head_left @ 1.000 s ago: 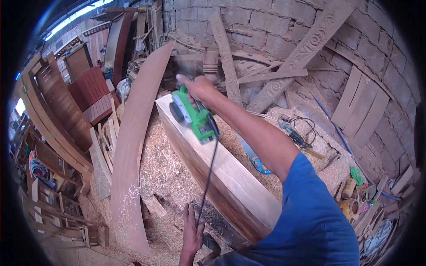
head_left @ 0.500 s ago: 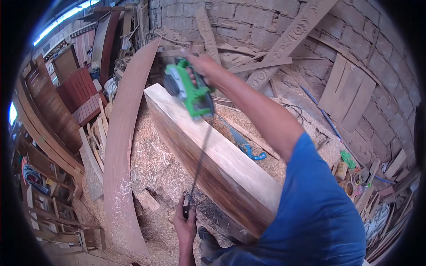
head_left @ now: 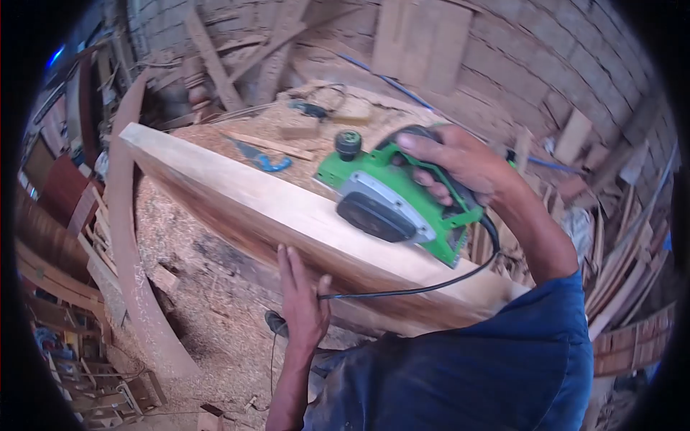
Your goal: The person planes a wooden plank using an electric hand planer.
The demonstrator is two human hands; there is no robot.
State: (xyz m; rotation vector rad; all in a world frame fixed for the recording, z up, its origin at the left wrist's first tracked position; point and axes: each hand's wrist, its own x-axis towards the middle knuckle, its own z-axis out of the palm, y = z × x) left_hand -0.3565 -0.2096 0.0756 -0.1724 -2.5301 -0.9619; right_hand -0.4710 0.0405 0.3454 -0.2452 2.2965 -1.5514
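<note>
My right hand (head_left: 460,169) is wrapped round the black handle of a green electric planer (head_left: 395,201), which is on or just above the pale top edge of a long curved timber (head_left: 237,190). My left hand (head_left: 305,309) is at the timber's brown side, its fingers stretched out towards the wood. The planer's black cable (head_left: 410,291) loops down from its rear to my left thumb; how it passes the palm is hidden.
Behind the timber lie a blue-handled saw (head_left: 269,164), a dark power tool (head_left: 309,108) and wood blocks (head_left: 298,131) among shavings. A curved plank (head_left: 129,251) stands at left. Scrap wood (head_left: 625,244) is piled at right, before a block wall (head_left: 560,65).
The view has turned right. My right hand has brought the planer back along the timber, closer to my body. My left hand has risen from the lower cable to the timber's side, its fingers now extended.
</note>
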